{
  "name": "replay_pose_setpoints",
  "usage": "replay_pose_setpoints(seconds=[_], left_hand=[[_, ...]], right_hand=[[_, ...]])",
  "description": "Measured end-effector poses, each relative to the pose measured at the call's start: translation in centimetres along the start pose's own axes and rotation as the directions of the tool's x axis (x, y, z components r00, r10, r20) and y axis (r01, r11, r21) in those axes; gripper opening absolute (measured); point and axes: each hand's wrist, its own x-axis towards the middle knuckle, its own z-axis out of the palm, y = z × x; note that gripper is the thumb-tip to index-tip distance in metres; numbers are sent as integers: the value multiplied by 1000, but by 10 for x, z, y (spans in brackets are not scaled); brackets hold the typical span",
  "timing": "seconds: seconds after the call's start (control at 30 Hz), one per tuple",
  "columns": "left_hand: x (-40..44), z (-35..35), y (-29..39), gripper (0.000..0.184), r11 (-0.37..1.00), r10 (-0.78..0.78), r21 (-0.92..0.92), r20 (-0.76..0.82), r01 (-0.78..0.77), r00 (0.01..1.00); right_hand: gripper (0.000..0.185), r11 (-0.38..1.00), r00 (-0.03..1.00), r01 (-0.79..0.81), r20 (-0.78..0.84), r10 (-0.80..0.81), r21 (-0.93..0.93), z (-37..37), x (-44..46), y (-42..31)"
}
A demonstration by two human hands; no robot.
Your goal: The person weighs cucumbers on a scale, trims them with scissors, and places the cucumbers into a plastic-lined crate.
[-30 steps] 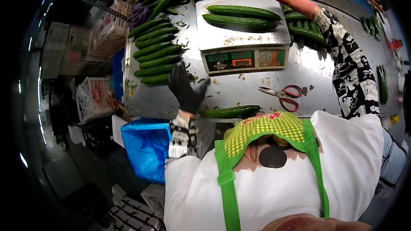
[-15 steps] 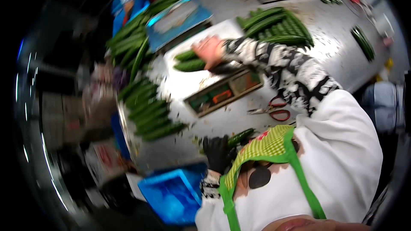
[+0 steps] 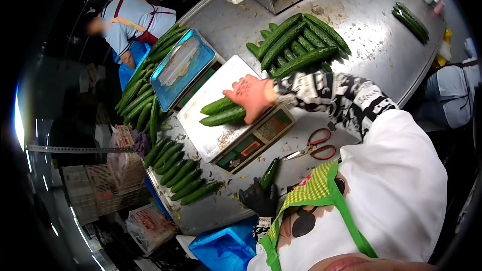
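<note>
My right hand [image 3: 250, 99], in a pinkish-orange glove, is wrapped over a pair of cucumbers [image 3: 223, 117] lying on the white pan of a scale [image 3: 203, 133]; their near ends are hidden under the palm. My left hand [image 3: 259, 198], in a black glove, is low at the table's near edge. Its fingers close around the lower end of a single cucumber [image 3: 270, 172], which points up and away from me. Red-handled scissors [image 3: 312, 150] lie open on the metal table, just right of that cucumber.
Cucumbers lie in a row [image 3: 182, 174] left of the scale and in a stack [image 3: 301, 45] beyond it. A blue-topped scale [image 3: 182, 73] adjoins a long cucumber pile [image 3: 139, 99]. A blue-lined bin [image 3: 223, 248] is below the edge. A co-worker [image 3: 133, 22] bends at far left.
The view has shifted and sharpened. The cucumber at my left hand has swung from lying sideways to pointing more upward. My right hand stays on the pair on the scale.
</note>
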Motion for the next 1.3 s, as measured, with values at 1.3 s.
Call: replay_pose_setpoints(seconds=[1.3], left_hand=[[11, -17, 5, 53, 993, -112, -12, 212, 118, 971]], right_hand=[[66, 988, 878, -129, -473, 71, -90, -17, 103, 279]])
